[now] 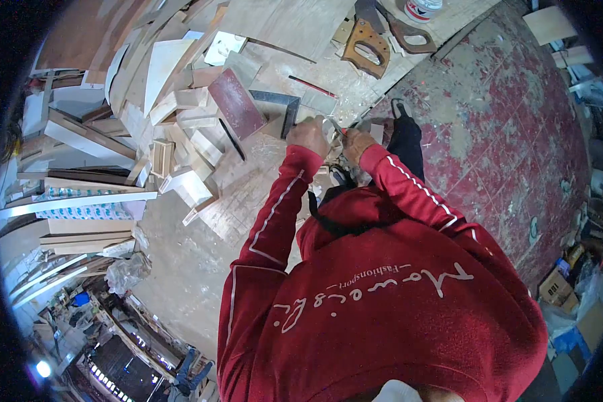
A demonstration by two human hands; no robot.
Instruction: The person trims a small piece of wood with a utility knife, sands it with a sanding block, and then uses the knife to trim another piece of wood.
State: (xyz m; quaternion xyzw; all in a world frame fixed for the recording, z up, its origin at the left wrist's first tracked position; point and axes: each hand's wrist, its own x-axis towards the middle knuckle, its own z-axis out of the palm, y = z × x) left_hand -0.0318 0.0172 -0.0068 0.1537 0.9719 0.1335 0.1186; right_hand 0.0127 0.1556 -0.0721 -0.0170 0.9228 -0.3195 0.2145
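Note:
My left hand (308, 136) is closed at the edge of the wooden work surface, with a small greyish piece at its fingertips that is too small to name. Beside it, my right hand (357, 146) is closed around a slim tool with a red part (344, 131); its tip points toward the left fingers. A dark L-shaped square (289, 107) lies just left of my left hand. Beyond the hands, a red-and-black pencil (312, 86) rests on the wood.
Handsaws with wooden handles (368, 50) and a white tub (422, 8) sit at the far end. A dark red board (236, 104), a thin black tool (232, 139) and several wood offcuts (194, 151) crowd the left. Worn red floor (489, 127) stretches to the right.

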